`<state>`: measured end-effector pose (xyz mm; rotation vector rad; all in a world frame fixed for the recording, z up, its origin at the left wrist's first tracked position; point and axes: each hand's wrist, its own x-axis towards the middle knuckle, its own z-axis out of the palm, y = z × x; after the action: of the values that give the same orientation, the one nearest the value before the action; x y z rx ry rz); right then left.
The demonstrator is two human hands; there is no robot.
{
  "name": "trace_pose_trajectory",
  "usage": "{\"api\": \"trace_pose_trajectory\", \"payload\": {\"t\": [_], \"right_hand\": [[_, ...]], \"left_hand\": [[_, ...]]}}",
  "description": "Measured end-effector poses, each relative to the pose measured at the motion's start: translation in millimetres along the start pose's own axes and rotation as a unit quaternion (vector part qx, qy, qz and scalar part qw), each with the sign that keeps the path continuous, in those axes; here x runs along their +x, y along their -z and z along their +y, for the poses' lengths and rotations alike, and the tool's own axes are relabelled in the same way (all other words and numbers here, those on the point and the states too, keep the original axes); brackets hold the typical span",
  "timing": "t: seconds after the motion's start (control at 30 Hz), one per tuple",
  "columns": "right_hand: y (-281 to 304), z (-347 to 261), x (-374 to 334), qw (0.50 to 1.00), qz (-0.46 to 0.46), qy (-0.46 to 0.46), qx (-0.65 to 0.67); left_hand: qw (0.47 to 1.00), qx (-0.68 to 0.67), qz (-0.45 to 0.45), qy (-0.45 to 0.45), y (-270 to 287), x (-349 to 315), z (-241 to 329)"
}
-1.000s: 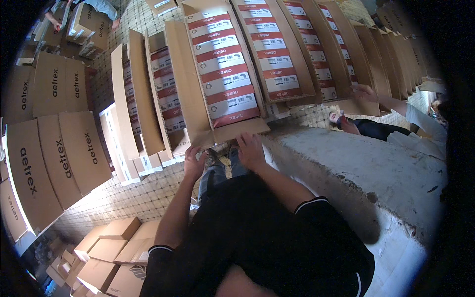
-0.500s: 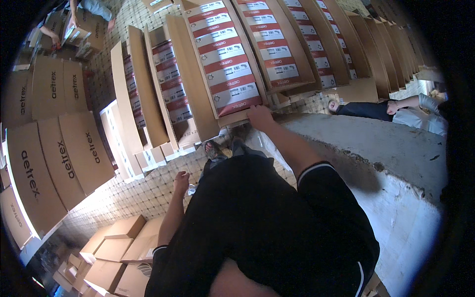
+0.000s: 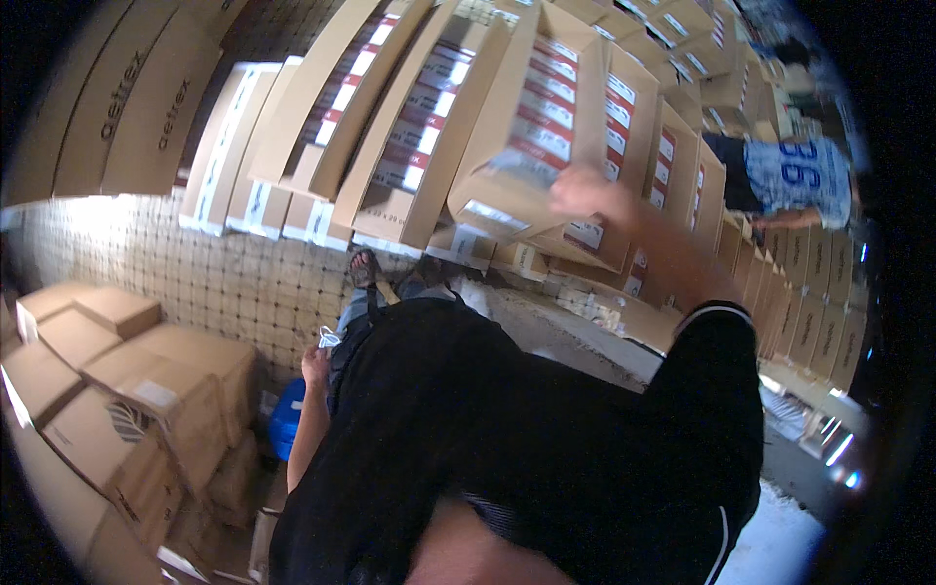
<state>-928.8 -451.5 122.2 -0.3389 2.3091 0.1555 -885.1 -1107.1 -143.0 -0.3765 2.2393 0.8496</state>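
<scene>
My right hand [image 3: 590,193], smeared by motion, is over the near end of an open brown carton [image 3: 492,216]. Whether its fingers grip anything is hidden by the blur. Inside that carton stands a row of red-and-white shoeboxes [image 3: 544,115], with a blurred greyish patch at the near end. My left hand [image 3: 314,365] hangs low beside my thigh, fingers curled in. At its fingertips is a light-blue face mask [image 3: 328,339] with white loops, which it appears to hold.
More open cartons of shoeboxes [image 3: 414,136] line both sides. Closed cartons are stacked at far left [image 3: 117,107] and lower left [image 3: 156,390]. Beside my left forearm is a blue container [image 3: 286,419]. A person in a patterned shirt [image 3: 799,177] stands at the right. A concrete ledge [image 3: 585,336] runs before me.
The view has swung, bringing the lower-left cartons further in. My right hand has left the carton's near edge and is moving over a carton. My left hand still hangs low.
</scene>
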Motion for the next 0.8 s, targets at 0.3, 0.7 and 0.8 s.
{"api": "trace_pose_trajectory", "payload": {"t": [0.3, 0.7, 0.8], "right_hand": [[82.4, 90.1, -41.9, 0.994, -0.003, -0.089, -0.067], [81.7, 102.6, -47.0, 0.997, 0.045, -0.064, -0.002], [73.5, 97.6, -46.5, 0.993, 0.118, -0.024, -0.02]], "left_hand": [[0.974, 0.228, -0.016, -0.005, -62.0, -43.2, -86.7], [0.932, -0.348, 0.011, 0.097, -30.5, -21.9, 74.2], [0.944, -0.316, 0.014, 0.094, -31.3, -18.6, 78.0]]}}
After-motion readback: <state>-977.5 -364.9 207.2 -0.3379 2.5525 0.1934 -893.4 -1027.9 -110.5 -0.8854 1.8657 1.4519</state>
